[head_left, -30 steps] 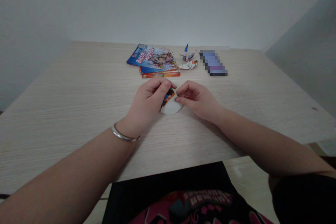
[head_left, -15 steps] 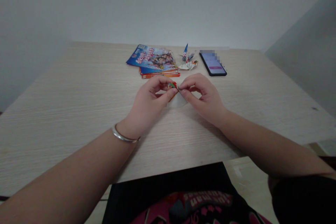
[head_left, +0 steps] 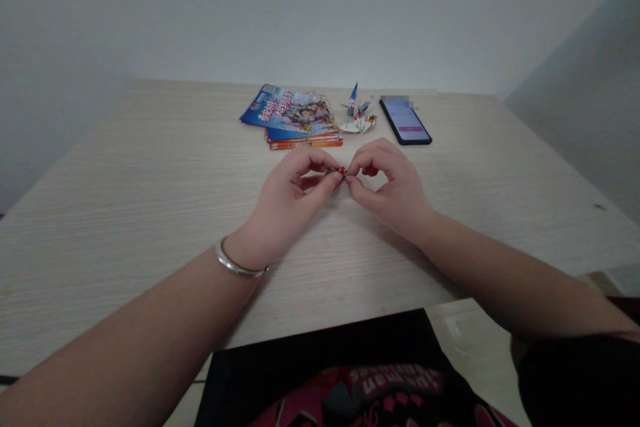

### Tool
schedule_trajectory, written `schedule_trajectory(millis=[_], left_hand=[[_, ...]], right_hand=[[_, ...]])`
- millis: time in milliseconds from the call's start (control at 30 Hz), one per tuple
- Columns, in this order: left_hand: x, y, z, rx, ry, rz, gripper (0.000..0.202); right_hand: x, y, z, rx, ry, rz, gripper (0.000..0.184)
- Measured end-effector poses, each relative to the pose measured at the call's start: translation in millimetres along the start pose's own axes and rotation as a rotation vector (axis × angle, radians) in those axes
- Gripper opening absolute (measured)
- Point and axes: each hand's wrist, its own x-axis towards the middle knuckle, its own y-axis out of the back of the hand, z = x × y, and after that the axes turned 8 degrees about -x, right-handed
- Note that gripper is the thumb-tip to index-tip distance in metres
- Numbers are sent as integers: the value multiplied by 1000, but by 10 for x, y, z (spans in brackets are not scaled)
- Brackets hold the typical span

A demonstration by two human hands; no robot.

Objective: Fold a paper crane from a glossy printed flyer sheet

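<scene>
Both hands meet above the middle of the table around a small piece of folded paper [head_left: 343, 171] with red and other colours on it. My left hand [head_left: 295, 190] pinches it between thumb and fingers from the left. From the right, my right hand [head_left: 393, 187] pinches its edge with thumb and forefinger. Most of the paper is hidden behind the fingertips, so its folded shape cannot be made out. Just beyond the hands sit a folded paper crane [head_left: 353, 103] with a blue tip and a pale folded paper piece [head_left: 361, 125].
A stack of printed leaflets [head_left: 295, 111], blue on top with orange edges below, lies behind my left hand. At the back right rests a black phone [head_left: 406, 121] with its screen lit. The pale wooden table [head_left: 150, 213] meets a wall [head_left: 320, 13] at the back.
The held paper has turned or tipped; its pale underside, visible before below the fingers, no longer shows. Both hands stay nearly in place, still pinching.
</scene>
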Motion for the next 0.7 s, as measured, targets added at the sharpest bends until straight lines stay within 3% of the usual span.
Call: schedule_trajectory(millis=[167,300,400,500,700], left_hand=[[-13,17,52,78,-111,-10,10],[-25,10,43,24,-93,-19,15],[-30,-10,34,54,-116,-9,19],[-29,-26,44,81,-39,-6,8],[-19,-16,58,99,-56,2,8]], right_hand=[[4,30,-33,-12,21,15,11],[-5,30,-30,31,29,-31,9],[-25,-7,-17,144,-56,-61,10],[-43,-38,-8,257,-132,-78,15],[-34,-33,-7,364,-237,-112,4]])
